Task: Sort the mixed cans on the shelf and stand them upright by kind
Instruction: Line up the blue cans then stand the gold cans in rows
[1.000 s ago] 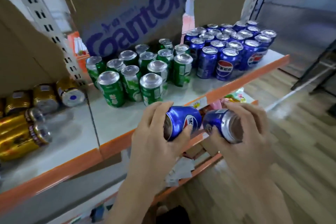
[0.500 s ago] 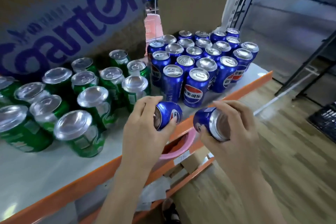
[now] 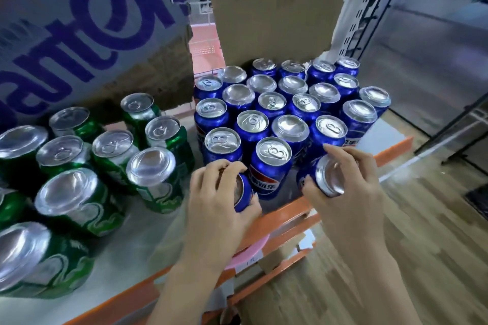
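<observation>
My left hand grips a blue cola can, tilted, just above the shelf's front edge beside the front can of the blue group. My right hand holds a second blue can, its silver end turned towards me, at the right front of that group. Several blue cans stand upright in rows on the right half of the white shelf. To the left, several green cans stand upright in their own cluster.
A cardboard sheet with blue lettering and a plain cardboard panel back the shelf. The orange shelf lip runs along the front. A lower shelf holds a pink bowl and boxes. Wooden floor lies to the right.
Both hands have carried their blue cans forward and up to the front of the blue group. The view has shifted right and closer, so the gold cans have left the view.
</observation>
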